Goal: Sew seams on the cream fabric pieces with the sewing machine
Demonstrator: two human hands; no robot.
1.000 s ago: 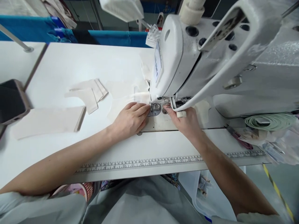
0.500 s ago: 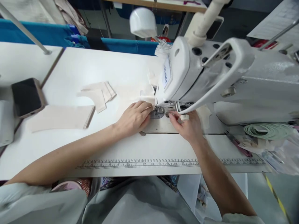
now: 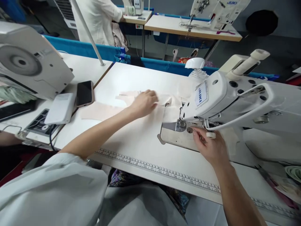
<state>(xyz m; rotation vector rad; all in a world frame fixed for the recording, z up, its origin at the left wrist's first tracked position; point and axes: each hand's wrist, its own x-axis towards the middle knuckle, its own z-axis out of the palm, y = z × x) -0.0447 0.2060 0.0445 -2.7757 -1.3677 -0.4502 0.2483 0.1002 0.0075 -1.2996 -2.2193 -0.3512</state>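
Note:
A white sewing machine point(image 3: 235, 97) stands on the white table point(image 3: 141, 141) at the right. My right hand point(image 3: 209, 146) rests on its metal bed plate point(image 3: 174, 138), fingertips close to the needle area; whether it holds anything I cannot tell. My left hand point(image 3: 144, 102) lies further back on the table, fingers curled down on small cream fabric pieces point(image 3: 128, 95). A longer stack of cream fabric strips point(image 3: 98, 111) lies just left of that hand.
A phone point(image 3: 84, 93) and a white box point(image 3: 60, 108) lie at the table's left edge beside another machine point(image 3: 28, 66). A printed ruler point(image 3: 160, 169) runs along the front edge. A person in white point(image 3: 94, 18) stands at the tables beyond.
My left hand has left the needle area and moved back and left onto the loose fabric pieces. My head has lifted and turned left, bringing the room behind into view. The right hand stays by the needle.

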